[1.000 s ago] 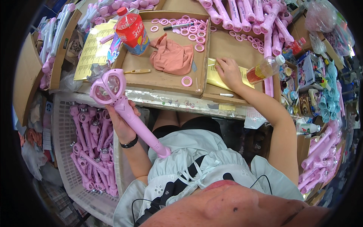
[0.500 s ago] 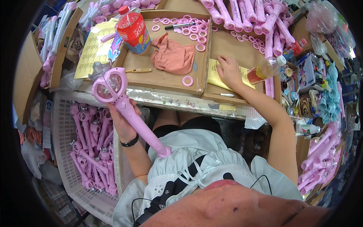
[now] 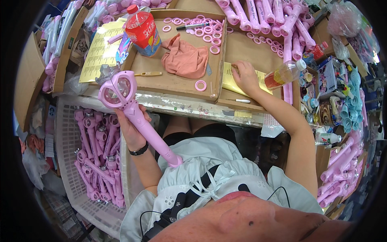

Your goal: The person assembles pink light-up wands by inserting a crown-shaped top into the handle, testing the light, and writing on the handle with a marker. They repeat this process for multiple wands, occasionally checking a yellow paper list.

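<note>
My left hand is wrapped round the upper handle of a pink toy wand. The wand slants over my lap, its foot against my apron. Its head has a heart-like frame round a clear part and a silvery crown-shaped top. Over the right-hand cardboard tray, my right hand rests on a folded yellow label sheet, fingers bent and closed at its upper left edge. Whether a label is between the fingertips is too small to tell. A white-capped pen lies just below the sheet.
A cardboard tray holds pink rings, an orange cloth and a red-labelled bottle. A bottle of yellowish liquid leans beside my right hand. More wands fill a basket at left; pink handles lie at the back.
My right hand's fingers have drawn closer together on the yellow sheet, and the hand has shifted slightly. The wand in my left hand stays nearly where it was.
</note>
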A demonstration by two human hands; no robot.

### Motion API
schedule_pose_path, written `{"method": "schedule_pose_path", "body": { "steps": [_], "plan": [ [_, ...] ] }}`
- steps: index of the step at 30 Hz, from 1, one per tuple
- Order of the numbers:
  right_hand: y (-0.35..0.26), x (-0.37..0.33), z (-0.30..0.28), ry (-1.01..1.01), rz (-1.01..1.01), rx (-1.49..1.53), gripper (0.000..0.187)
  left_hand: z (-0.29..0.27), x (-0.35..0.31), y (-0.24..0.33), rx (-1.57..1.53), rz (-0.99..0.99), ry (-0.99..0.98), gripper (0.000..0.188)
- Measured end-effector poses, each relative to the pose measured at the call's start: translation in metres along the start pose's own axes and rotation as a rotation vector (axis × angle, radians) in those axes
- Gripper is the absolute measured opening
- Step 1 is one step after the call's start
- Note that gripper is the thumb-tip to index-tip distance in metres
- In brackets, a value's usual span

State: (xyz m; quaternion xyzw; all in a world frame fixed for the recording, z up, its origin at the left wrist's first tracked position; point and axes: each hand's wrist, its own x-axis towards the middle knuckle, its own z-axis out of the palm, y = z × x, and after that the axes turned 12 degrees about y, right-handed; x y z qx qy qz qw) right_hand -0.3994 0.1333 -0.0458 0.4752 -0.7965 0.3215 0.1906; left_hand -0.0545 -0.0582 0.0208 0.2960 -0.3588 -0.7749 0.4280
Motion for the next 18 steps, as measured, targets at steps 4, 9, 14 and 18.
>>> {"method": "schedule_pose_path", "body": {
  "steps": [4, 9, 14, 18],
  "plan": [
    [-0.0033, 0.0038, 0.0022, 0.029, -0.022, -0.056, 0.036, -0.0004, 0.0004, -0.0002, -0.007, -0.005, -0.009, 0.066],
    [0.0, 0.0056, 0.0018, -0.077, 0.005, -0.024, 0.037, -0.0014, 0.0005, -0.0014, -0.008, -0.007, -0.014, 0.066],
    [0.0051, 0.0059, 0.0032, -0.033, 0.001, 0.07, 0.034, -0.0022, 0.0011, -0.0011, 0.007, 0.009, -0.004, 0.065],
    [0.0052, 0.0054, 0.0069, 0.043, -0.008, 0.09, 0.032, -0.0033, 0.0008, -0.0007, 0.003, 0.006, -0.019, 0.066]
  ]
}}
